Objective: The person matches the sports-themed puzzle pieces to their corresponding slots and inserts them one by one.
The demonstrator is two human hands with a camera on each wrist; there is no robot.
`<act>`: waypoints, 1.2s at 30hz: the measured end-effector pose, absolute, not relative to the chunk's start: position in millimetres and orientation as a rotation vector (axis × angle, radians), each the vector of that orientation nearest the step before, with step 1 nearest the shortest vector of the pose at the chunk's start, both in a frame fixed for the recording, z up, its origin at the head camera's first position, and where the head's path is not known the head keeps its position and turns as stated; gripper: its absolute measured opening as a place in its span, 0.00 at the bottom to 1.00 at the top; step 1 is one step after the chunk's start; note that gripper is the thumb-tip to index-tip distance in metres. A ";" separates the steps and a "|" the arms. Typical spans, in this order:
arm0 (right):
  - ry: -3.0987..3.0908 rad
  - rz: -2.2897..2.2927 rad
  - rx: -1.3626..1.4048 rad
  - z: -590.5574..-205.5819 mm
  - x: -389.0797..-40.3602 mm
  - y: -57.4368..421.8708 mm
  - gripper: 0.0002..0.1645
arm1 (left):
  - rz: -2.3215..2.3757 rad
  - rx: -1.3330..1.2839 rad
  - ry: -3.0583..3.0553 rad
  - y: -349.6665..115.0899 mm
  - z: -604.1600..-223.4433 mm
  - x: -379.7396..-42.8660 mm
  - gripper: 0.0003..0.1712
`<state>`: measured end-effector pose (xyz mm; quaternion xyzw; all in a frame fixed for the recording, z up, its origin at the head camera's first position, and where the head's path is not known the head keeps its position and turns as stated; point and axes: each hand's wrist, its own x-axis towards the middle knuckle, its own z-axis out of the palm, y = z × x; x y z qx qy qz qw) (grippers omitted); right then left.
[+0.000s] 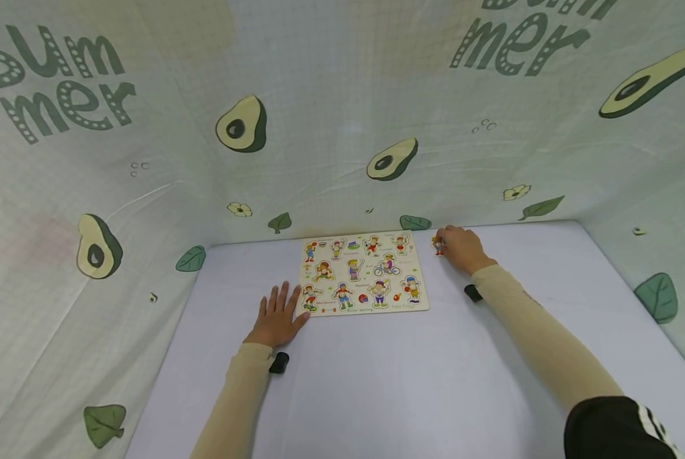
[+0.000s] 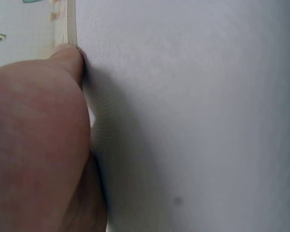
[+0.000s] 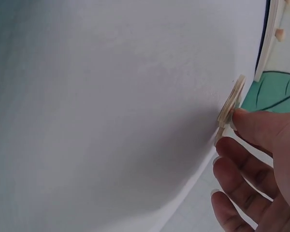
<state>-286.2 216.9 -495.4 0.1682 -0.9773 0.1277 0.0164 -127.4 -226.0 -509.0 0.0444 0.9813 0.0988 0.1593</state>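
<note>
A wooden peg puzzle board (image 1: 348, 262), printed with several sports figures, lies near the back of the white table. My left hand (image 1: 276, 317) rests flat at its left front corner, fingers spread, with the thumb along the board's edge; in the left wrist view this hand (image 2: 36, 140) shows its thumb right at the board's side (image 2: 66, 21). To the right of the board, my right hand (image 1: 462, 247) pinches a small figure-shaped puzzle piece (image 1: 437, 246). Seen edge-on in the right wrist view, the thin wooden piece (image 3: 230, 102) sits at the thumb and index fingertips, partly hidden by them.
A pale cloth (image 1: 319, 83) printed with avocados, leaves and lettering hangs behind the table and at its sides. The white tabletop (image 1: 377, 382) stretches forward of the board. A black band (image 1: 279, 363) shows at the left wrist, another (image 1: 472, 293) at the right.
</note>
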 end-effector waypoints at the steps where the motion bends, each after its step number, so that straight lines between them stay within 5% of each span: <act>1: -3.036 0.399 0.524 -495.6 -286.9 216.9 0.11 | 0.291 0.128 2.809 -226.0 -509.1 -127.8 0.45; 36: -3.059 0.257 0.577 -493.2 -278.4 208.9 0.11 | 0.322 0.161 2.797 -232.7 -519.3 -131.0 0.45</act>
